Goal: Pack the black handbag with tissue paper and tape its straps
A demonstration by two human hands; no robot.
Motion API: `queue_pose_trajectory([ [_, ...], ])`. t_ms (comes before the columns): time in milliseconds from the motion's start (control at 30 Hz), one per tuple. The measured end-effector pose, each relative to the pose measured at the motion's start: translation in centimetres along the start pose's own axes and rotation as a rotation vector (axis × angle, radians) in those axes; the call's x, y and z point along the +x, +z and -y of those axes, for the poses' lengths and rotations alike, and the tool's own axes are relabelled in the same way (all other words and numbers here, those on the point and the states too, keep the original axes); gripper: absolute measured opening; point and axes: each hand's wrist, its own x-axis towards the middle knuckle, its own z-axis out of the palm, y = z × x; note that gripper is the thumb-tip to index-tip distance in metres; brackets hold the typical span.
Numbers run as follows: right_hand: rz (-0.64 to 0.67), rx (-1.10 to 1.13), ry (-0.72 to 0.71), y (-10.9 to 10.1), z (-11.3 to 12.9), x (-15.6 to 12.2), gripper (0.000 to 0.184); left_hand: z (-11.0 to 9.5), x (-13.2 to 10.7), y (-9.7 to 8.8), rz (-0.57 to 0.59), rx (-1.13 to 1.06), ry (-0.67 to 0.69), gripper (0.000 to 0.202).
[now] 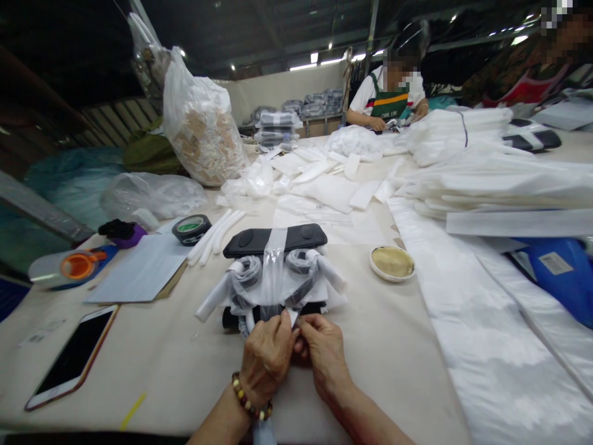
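Observation:
A black bag [239, 245] lies folded on the table in front of me. Its straps are coiled and wrapped in clear film [245, 274], and a band of clear plastic [275, 247] runs over its middle. White foam tubes [212, 301] stick out at the sides. My left hand [267, 352] is closed at the bag's near edge, pinching a small white piece of wrapping [293, 316]. Right beside it, my right hand [322, 349] is closed with thumb and finger pressed together; what lies between them is hidden.
A phone [74, 355], black tape roll [191, 228], orange tape dispenser [76, 266] and white tubes [215, 235] lie left. A round lid [392, 264] sits right, near plastic sleeves [445, 296] and stacked white sheets [500, 185]. A co-worker [389, 93] works across the table.

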Motion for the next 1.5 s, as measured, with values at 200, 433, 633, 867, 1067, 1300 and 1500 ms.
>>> queue_pose_trajectory([
  [200, 0.027, 0.036, 0.099, -0.6, 0.5, 0.0, 0.023, 0.2, 0.3, 0.1, -0.065, -0.077, -0.011, 0.02],
  [433, 0.087, 0.156, 0.12, -0.9, 1.0, -0.1, 0.018, 0.0, 0.8, -0.1, -0.116, -0.091, -0.008, 0.018],
  [633, 0.079, 0.142, 0.139, -0.7, 0.8, -0.1, 0.026, -0.3, 0.8, 0.1, -0.125, -0.058, 0.005, 0.017],
  [867, 0.028, 0.173, 0.139, -0.3, 1.1, -0.2, 0.023, -0.3, 0.4, -0.4, -0.02, -0.261, -0.065, 0.023],
  [1067, 0.013, 0.159, 0.118, -0.2, 1.0, -0.2, 0.021, 0.1, 1.4, -1.4, 0.267, -0.604, -0.621, 0.017],
  [1300, 0.054, 0.156, 0.14, -0.7, 0.7, 0.0, 0.022, 0.6, 3.0, -1.8, 0.488, -0.805, -0.85, 0.012],
  [1500, 0.078, 0.122, 0.156, -1.0, 0.8, -0.1, 0.023, -0.1, 2.8, -1.8, 0.489, -0.654, -0.819, 0.014],
])
